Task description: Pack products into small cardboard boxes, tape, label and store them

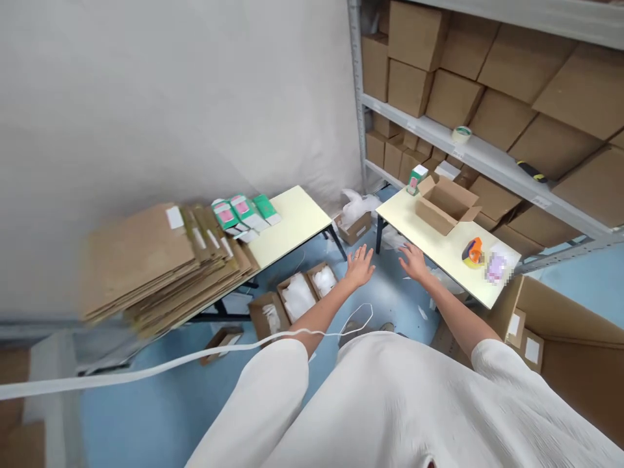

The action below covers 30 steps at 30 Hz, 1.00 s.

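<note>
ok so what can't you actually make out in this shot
- Head view: the item beside the tape dispenser on the right table is pixelated; unreadable.
- The flat cardboard stack is motion-blurred; its labels cannot be read.
- Print on the green and pink cartons is too small.
- Left hand and right hand are open, holding nothing.

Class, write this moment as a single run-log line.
left hand: open, empty, above floor | right hand: open, empty, beside table edge | on table: open carton, tape dispenser
</note>
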{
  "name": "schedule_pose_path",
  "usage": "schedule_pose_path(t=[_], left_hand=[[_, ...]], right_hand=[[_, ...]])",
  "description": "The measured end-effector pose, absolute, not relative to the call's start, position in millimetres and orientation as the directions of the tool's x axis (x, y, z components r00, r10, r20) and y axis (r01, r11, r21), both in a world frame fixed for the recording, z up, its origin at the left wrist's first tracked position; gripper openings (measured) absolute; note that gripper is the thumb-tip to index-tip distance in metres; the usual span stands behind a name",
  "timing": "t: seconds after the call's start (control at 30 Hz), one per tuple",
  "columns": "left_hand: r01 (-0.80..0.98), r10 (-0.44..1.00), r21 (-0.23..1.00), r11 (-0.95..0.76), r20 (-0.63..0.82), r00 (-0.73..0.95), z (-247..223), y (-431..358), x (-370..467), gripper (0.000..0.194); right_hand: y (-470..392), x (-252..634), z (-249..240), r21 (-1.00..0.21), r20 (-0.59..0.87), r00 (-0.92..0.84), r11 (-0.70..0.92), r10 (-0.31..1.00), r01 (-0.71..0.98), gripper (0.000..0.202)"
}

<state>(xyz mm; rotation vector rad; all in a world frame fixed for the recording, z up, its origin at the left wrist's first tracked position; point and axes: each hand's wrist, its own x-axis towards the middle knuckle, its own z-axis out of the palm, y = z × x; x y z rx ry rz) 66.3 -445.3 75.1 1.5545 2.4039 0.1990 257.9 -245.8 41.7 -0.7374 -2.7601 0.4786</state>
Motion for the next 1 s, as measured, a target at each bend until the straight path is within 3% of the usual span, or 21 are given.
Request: schedule_pose_path(t=[0.3, 0.73, 1.0], left_hand=[[0.729, 0.789, 0.302, 0.614, -0.186, -0.586, 50.5, -589.7, 61.9, 0.072], [0.5, 0.575, 0.295, 0.814, -0.296, -0.763, 15.1, -859.5, 77.9, 0.069], [0.378, 0.471, 0.299, 0.876, -0.361, -0.805, 0.3, -945.0, 65.5, 0.068]], right_hand=[[-347.0, 197.1, 23.6, -0.434, 0.056, -0.955, 0.868, 0.293, 0.241, 0.047], [-591.1, 136.5, -10.6, -0.467, -0.082, -0.996, 0.881, 0.034, 0.068, 0.046], [-663.1, 103.9, -37.4, -0.494, -0.107, -0.988, 0.868, -0.115, -0.048, 0.046]])
